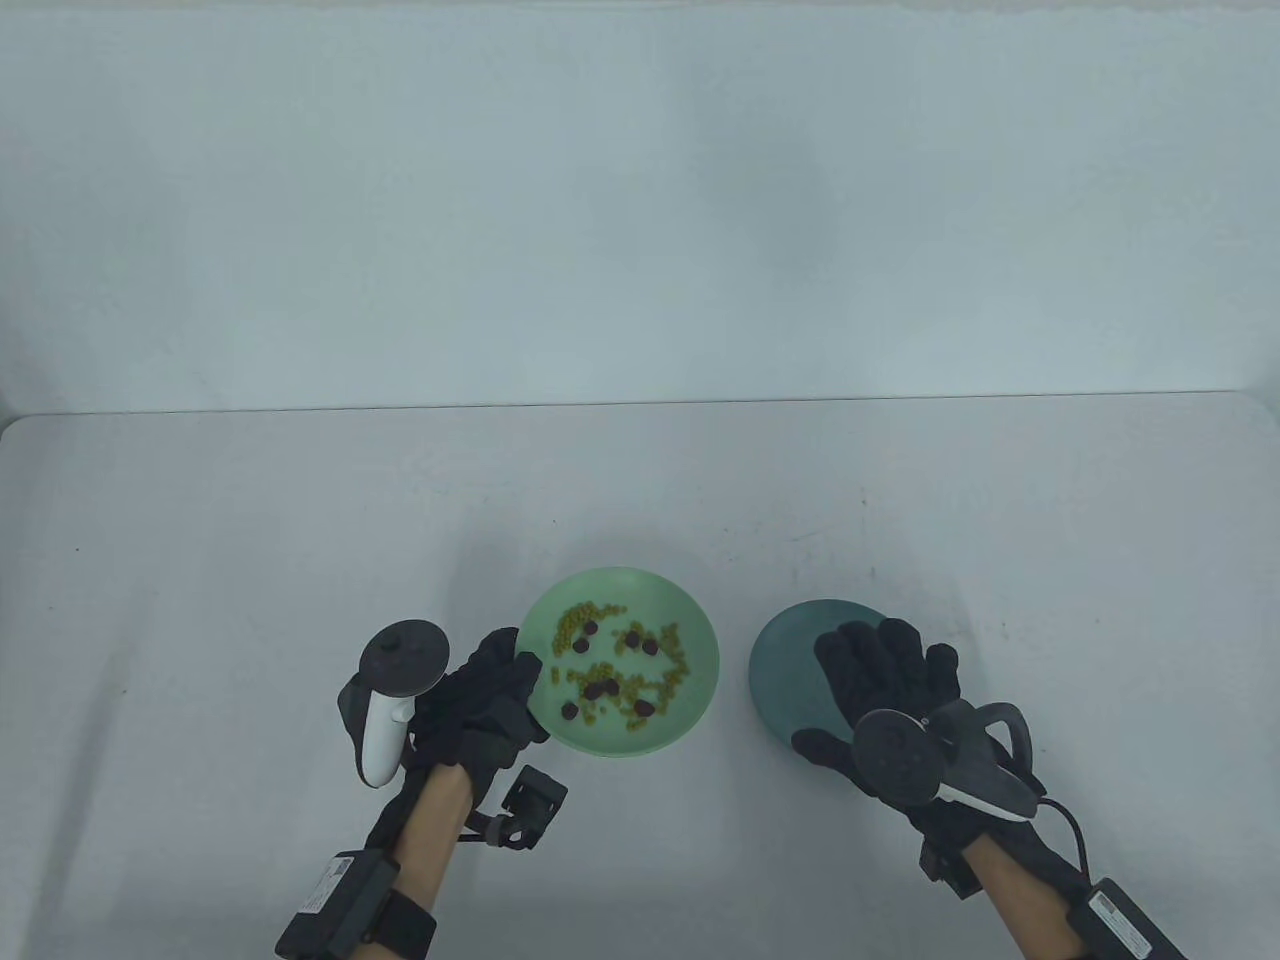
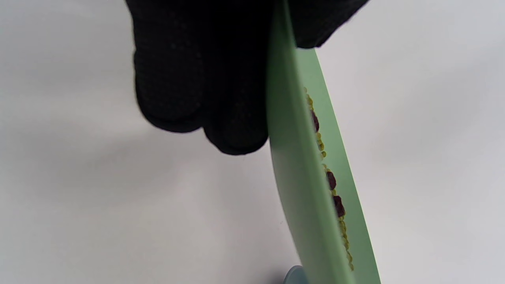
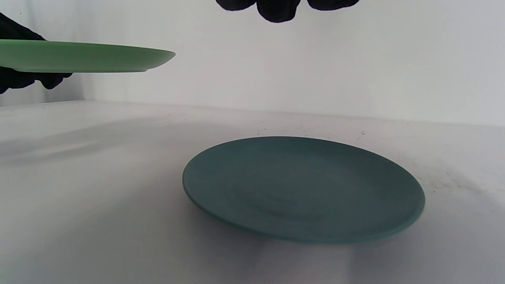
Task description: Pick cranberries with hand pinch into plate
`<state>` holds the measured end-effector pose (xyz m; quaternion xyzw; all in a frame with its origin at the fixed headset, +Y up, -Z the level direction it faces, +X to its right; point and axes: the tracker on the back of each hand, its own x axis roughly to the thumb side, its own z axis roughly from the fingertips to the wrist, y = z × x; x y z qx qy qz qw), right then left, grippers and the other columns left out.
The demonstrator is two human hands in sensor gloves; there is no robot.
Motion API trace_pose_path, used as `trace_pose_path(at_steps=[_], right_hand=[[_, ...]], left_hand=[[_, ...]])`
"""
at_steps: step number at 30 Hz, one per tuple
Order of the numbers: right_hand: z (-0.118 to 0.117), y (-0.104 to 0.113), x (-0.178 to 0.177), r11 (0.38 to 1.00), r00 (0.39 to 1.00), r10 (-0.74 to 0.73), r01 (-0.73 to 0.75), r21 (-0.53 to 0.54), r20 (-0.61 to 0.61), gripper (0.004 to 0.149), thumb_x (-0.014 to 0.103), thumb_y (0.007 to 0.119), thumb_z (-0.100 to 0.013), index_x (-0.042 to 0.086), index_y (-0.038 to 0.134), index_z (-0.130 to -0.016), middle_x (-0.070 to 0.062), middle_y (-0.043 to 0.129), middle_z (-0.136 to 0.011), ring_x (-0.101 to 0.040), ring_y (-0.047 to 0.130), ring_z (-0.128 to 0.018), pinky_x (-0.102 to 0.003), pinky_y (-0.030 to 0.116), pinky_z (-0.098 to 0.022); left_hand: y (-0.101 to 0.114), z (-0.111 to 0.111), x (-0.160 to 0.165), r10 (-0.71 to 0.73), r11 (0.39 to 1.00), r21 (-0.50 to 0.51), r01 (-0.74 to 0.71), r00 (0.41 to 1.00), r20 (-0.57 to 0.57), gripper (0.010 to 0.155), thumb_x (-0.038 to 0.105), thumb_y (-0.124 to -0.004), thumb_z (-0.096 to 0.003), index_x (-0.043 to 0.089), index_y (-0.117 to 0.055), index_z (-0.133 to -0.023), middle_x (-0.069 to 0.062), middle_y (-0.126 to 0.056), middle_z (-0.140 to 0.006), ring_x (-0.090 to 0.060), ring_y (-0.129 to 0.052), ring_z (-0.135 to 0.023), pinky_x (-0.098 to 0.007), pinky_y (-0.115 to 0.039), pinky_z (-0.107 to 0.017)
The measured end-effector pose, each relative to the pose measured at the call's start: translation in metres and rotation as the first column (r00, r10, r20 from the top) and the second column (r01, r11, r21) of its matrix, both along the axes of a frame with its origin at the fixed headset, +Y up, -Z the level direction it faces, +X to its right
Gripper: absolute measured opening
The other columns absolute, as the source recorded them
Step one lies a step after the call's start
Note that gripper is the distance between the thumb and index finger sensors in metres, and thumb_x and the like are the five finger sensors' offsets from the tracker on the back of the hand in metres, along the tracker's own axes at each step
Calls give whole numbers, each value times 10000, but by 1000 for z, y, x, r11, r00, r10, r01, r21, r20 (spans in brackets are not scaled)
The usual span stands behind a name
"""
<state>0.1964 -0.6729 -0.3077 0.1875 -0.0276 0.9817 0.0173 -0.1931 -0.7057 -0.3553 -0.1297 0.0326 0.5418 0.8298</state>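
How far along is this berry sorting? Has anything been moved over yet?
Nothing moved yet: the dark teal plate looks bare. In hand: the left hand holds the light green plate lifted off the table, cranberries mixed among yellow-green bits. The right hand hovers over the teal plate, holding nothing visible. Every cranberry remains.

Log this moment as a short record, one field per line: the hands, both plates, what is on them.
left hand: grips the near-left rim of the light green plate
light green plate height: held up off the table, seen in the right wrist view
on the green plate: dark red cranberries mixed with small yellow-green pieces
right hand: fingers spread above the dark teal plate, holding nothing
dark teal plate: flat on the table, nothing on the visible part
cranberries moved: none visible
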Motion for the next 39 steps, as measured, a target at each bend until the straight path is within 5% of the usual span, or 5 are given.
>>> trace_pose_path(at_steps=[10, 21, 39], right_hand=[[-3, 35, -10, 1000, 1000, -1, 2, 16, -10, 870, 694, 487, -530, 143, 373, -1194, -190, 430, -1242, -534, 490, -1112, -739, 436, -729], [-19, 88, -80, 993, 984, 112, -107, 46, -135, 753, 626, 606, -548, 163, 554, -1140, -142, 686, -1126, -382, 793, -968, -636, 638, -713], [-37, 58, -162, 960, 936, 263, -278, -34, -233, 453, 487, 745, -535, 272, 786, -931, -11, 901, -836, -199, 944, -707, -521, 777, -633]], left_hand=[[0, 2, -1, 19, 1000, 4, -19, 1000, -9, 551, 255, -652, -607, 1, -510, -1075, -148, -816, -897, -193, -1077, -568, -330, -948, -456], [-1, 3, -2, 22, 1000, 6, -22, 1000, -10, 551, 258, -654, -607, 1, -512, -1074, -150, -818, -894, -194, -1079, -563, -328, -950, -451], [-1, 4, 1, 26, 1000, 11, -26, 1000, 3, 553, 254, -655, -606, -8, -517, -1072, -153, -821, -891, -191, -1083, -562, -321, -956, -448]])
